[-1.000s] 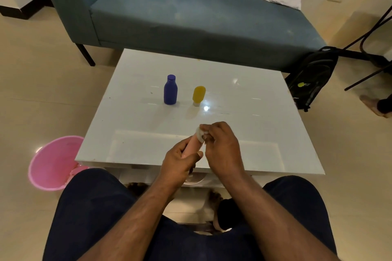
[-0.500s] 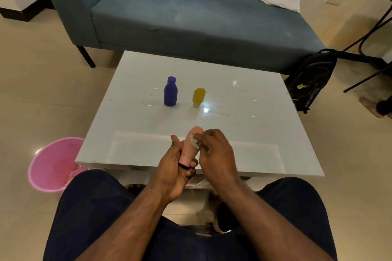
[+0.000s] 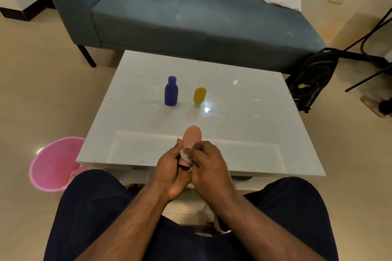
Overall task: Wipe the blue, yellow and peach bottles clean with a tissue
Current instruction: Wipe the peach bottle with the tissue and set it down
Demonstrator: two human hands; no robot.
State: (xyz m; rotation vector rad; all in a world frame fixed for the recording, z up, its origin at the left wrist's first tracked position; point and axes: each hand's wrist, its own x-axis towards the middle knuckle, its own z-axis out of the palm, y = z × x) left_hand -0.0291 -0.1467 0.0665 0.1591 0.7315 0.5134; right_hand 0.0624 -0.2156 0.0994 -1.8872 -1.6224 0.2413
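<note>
My left hand (image 3: 169, 172) grips the lower part of the peach bottle (image 3: 191, 135), which stands upright over the near edge of the white table (image 3: 244, 133). My right hand (image 3: 209, 168) pinches a small white tissue (image 3: 185, 156) against the bottle's lower body; most of the tissue is hidden by my fingers. The blue bottle (image 3: 171, 91) and the yellow bottle (image 3: 199, 96) stand side by side in the middle of the table, the blue one to the left.
A pink bucket (image 3: 53, 164) sits on the floor left of the table. A blue-grey sofa (image 3: 191, 17) runs behind the table. A black backpack (image 3: 311, 78) leans at the far right, with someone's foot (image 3: 373, 106) beyond it.
The peach bottle has turned upright and its rounded top now shows above my hands. My right hand with the tissue has slid down from the bottle's top toward its lower part.
</note>
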